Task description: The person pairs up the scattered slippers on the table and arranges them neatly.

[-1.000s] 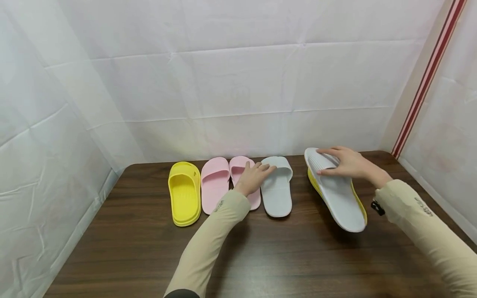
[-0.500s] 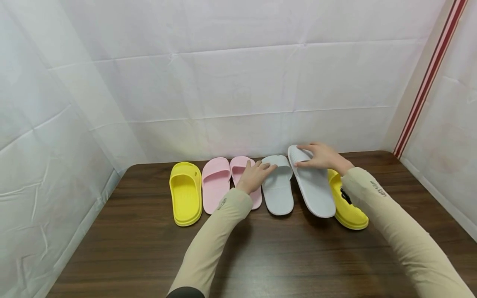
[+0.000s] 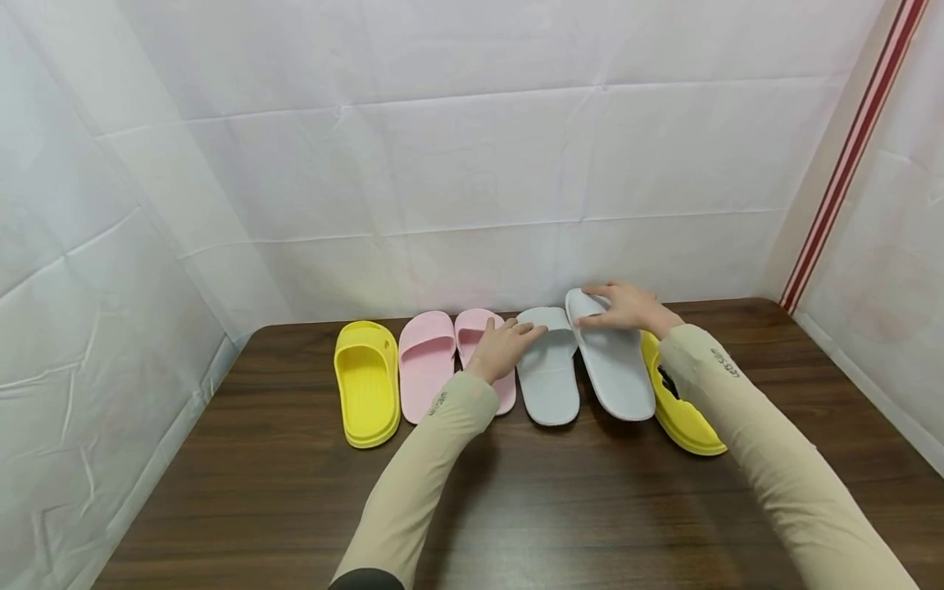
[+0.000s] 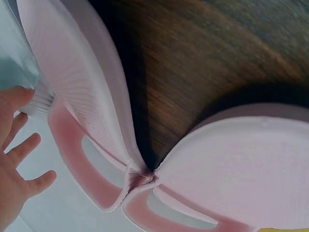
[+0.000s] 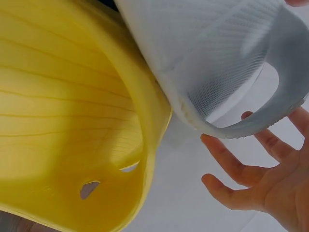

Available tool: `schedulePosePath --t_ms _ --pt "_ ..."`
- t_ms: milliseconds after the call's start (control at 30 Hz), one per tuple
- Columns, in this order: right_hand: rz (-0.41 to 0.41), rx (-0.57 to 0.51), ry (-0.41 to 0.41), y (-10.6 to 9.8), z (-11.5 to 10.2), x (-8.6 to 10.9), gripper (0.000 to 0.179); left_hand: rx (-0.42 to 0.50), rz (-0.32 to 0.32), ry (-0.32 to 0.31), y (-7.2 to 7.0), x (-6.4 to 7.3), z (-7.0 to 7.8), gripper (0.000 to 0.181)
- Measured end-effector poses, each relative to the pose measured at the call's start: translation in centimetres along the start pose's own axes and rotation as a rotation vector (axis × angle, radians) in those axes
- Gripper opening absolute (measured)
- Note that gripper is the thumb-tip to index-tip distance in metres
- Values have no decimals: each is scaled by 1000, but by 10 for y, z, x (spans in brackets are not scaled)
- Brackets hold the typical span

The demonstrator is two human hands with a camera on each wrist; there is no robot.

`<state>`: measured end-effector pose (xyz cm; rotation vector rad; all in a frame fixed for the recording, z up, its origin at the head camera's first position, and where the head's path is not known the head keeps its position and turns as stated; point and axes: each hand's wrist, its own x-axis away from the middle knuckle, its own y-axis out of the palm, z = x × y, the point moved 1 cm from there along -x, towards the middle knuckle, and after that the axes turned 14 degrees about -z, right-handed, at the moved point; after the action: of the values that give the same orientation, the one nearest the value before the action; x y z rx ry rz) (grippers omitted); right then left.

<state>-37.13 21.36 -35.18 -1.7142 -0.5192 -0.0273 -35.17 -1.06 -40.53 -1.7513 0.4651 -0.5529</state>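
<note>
My right hand grips a light grey slipper across its strap, thumb on one side and fingers on the other. That slipper's toe points at the back wall and leans left. Just left of it lies the matching grey slipper. My left hand spreads over a pink slipper, its fingers reaching the strap of the lying grey slipper. The left wrist view shows these fingers extended. A second pink slipper stands to the left, the two touching near their straps.
A yellow slipper lies at the row's left end. Another yellow slipper lies at the right, partly hidden by my right sleeve. The dark wooden table meets a white cloth wall behind the row.
My right hand has carried the grey slipper left, from over the right yellow slipper to beside the other grey one, uncovering the yellow one. The left hand has stayed in place.
</note>
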Motion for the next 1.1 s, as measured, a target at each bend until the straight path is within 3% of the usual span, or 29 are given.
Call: schedulePosePath --t_ms 100,133,233,333,367,467,1100 --pt "-7 17 12 0 3 -1 80 18 -13 -1 2 -4 -2 50" --pt "-6 27 19 0 4 -2 80 6 19 7 11 -10 -5 50" --pt "-2 56 47 4 10 -5 80 17 17 7 15 -13 -6 52" --pt "6 77 55 9 13 -8 82 9 28 10 13 -8 -5 52" --pt "6 82 55 10 14 -9 82 22 -4 3 5 -1 -2 52" --pt "5 91 54 12 11 -9 82 1 4 2 2 2 0 50" --pt "-35 64 74 23 24 -18 87 16 -16 12 4 -3 3 53"
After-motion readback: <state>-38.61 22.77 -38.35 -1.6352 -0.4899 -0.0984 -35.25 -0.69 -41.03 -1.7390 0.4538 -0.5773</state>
